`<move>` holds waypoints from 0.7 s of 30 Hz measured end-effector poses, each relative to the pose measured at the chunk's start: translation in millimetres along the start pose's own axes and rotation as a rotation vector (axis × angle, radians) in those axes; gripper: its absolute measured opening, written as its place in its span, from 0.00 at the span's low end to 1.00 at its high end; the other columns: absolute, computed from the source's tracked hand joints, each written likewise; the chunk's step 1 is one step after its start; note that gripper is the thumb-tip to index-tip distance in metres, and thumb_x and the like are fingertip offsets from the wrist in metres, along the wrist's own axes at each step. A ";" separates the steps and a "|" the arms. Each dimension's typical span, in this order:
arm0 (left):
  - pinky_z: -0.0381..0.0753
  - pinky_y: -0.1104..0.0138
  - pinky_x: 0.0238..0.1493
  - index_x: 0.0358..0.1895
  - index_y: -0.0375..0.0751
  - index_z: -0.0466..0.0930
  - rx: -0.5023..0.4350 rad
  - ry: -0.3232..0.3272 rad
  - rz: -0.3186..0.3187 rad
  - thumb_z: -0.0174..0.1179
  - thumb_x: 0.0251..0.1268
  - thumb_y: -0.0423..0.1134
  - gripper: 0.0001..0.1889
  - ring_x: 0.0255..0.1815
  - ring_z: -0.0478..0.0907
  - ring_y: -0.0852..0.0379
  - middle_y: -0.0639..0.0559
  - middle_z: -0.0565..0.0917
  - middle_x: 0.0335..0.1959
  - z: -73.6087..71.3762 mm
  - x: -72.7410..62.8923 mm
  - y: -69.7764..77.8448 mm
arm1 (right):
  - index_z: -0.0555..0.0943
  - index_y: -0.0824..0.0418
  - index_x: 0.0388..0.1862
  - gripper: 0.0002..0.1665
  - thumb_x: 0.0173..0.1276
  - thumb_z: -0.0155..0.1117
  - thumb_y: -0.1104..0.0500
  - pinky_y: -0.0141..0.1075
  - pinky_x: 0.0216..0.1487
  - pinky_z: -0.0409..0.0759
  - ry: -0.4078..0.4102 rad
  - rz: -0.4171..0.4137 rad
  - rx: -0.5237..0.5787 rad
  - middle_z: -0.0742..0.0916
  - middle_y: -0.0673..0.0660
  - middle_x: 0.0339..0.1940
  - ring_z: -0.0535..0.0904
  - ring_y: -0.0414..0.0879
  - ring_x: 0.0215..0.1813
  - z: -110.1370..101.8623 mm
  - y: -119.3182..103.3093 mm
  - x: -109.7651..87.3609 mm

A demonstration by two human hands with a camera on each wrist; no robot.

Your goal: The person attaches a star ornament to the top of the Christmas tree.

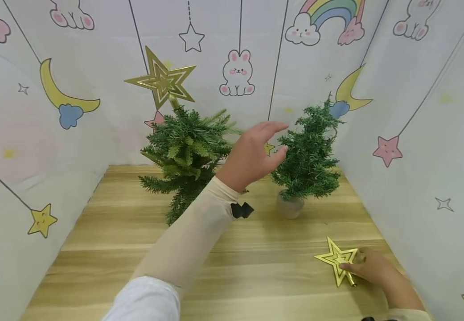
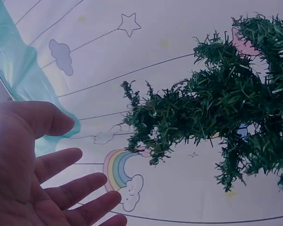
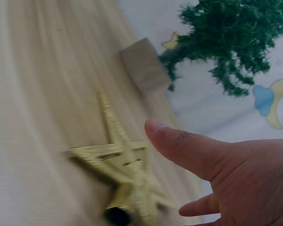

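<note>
My left hand [image 1: 253,154] reaches out beside the small green tree [image 1: 310,151], thumb and fingers spread apart with nothing between them. In the left wrist view the same hand [image 2: 52,174] is apart from the tree's branches [image 2: 203,103]. On the wooden table lies a gold star tree topper [image 1: 337,258] with a short hollow socket [image 3: 118,209]. My right hand [image 1: 370,267] is right at the star's right side, its thumb overlapping the star in the head view. In the right wrist view the thumb [image 3: 179,146] stretches out straight, with a gap between it and the fingers.
A fuller green tree [image 1: 187,147] stands at the left, topped by another gold star [image 1: 163,80]. The small tree has a greyish round base [image 1: 289,205]. Cartoon-printed white walls [image 1: 428,187] bound the wooden table [image 1: 256,276] at the back and sides.
</note>
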State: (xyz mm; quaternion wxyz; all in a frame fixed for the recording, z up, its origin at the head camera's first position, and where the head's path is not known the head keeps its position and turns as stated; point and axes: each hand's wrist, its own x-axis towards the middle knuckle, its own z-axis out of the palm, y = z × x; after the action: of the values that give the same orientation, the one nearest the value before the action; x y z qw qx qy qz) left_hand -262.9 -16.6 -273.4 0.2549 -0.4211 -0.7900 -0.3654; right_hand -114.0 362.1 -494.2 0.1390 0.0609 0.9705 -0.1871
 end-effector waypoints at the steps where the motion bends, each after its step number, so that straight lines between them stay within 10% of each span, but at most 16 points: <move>1: 0.67 0.70 0.73 0.72 0.42 0.76 -0.022 -0.023 -0.045 0.65 0.73 0.43 0.26 0.72 0.72 0.57 0.49 0.79 0.69 4.1 7.6 -1.9 | 0.65 0.88 0.67 0.66 0.63 0.71 0.29 0.72 0.60 0.71 0.011 0.008 -0.005 0.74 0.89 0.60 0.67 0.87 0.63 6.7 -0.3 -1.2; 9: 0.69 0.64 0.73 0.80 0.57 0.65 -0.078 -0.191 -0.318 0.63 0.75 0.52 0.34 0.76 0.67 0.59 0.59 0.69 0.77 29.0 54.2 -7.3 | 0.73 0.80 0.59 0.60 0.52 0.79 0.29 0.66 0.54 0.76 0.121 0.092 0.114 0.83 0.79 0.51 0.79 0.76 0.54 28.7 -10.4 -5.5; 15: 0.75 0.61 0.66 0.81 0.63 0.63 -0.102 -0.341 -0.374 0.63 0.75 0.53 0.34 0.74 0.69 0.58 0.64 0.67 0.78 41.8 62.1 -8.6 | 0.76 0.75 0.54 0.47 0.56 0.81 0.37 0.59 0.49 0.77 0.113 0.139 0.236 0.85 0.66 0.44 0.80 0.59 0.46 29.8 -7.9 -9.6; 21: 0.79 0.62 0.58 0.81 0.66 0.62 -0.115 -0.351 -0.369 0.64 0.75 0.52 0.35 0.73 0.70 0.59 0.65 0.67 0.78 45.1 58.8 -12.3 | 0.78 0.66 0.35 0.21 0.68 0.73 0.49 0.47 0.37 0.76 0.118 0.065 0.263 0.82 0.57 0.29 0.77 0.52 0.35 24.7 1.2 -6.4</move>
State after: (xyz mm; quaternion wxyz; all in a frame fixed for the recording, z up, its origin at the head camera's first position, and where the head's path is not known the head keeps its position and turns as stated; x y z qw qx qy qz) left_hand -308.0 42.6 -263.3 0.0183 -0.3405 -0.8636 -0.3713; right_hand -101.7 353.4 -514.8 0.0787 0.1209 0.9416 -0.3043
